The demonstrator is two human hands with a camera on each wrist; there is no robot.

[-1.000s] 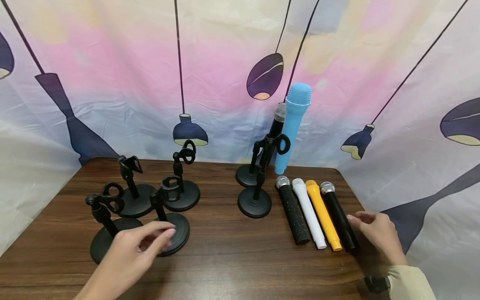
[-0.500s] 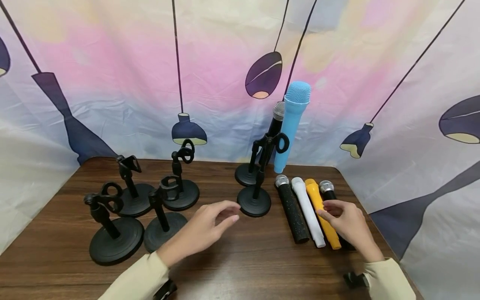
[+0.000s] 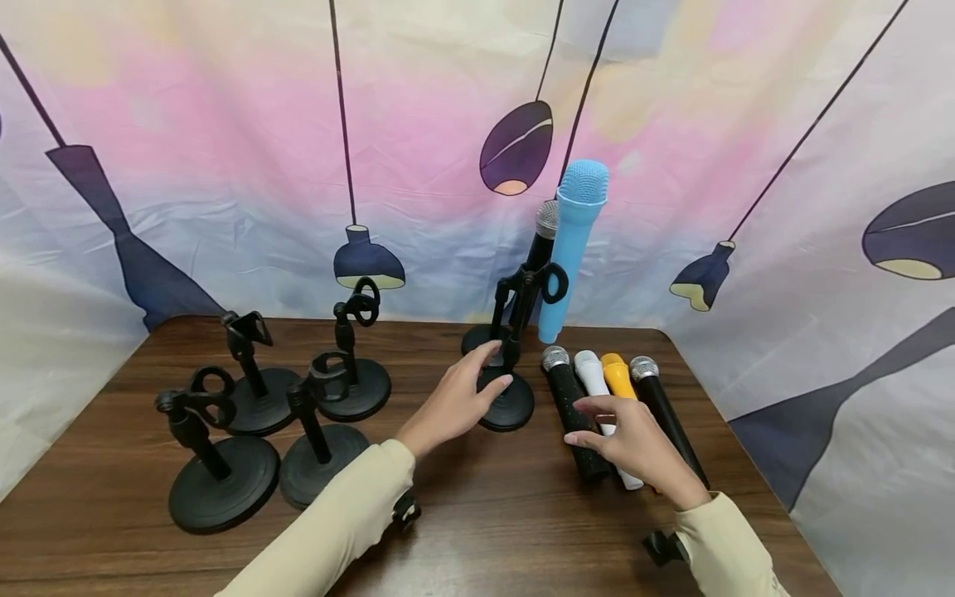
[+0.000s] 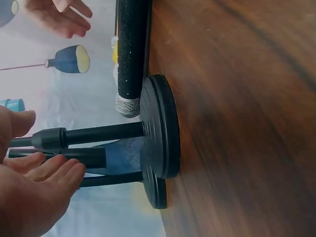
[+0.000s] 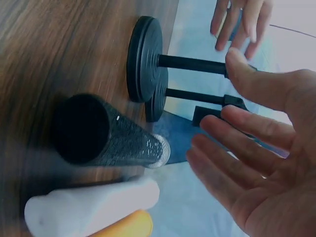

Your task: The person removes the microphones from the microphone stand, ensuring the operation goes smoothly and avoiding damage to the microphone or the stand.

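Grip, left hand (image 3: 457,400): fingers open and relaxed around the post of the near black stand (image 3: 507,396), holding nothing; contact with the post cannot be told.
Grip, right hand (image 3: 636,448): fingers spread, empty, hovering just above the black glitter microphone (image 3: 573,406).
Stand: upright on the wooden counter (image 3: 477,514), round base flat, just left of the microphone row.
Row, lying flat side by side: black glitter, white microphone (image 3: 593,377), yellow microphone (image 3: 616,375), plain black microphone (image 3: 664,406).
Behind: second stand bearing a blue microphone (image 3: 570,240).
Left: four empty stands (image 3: 216,481).
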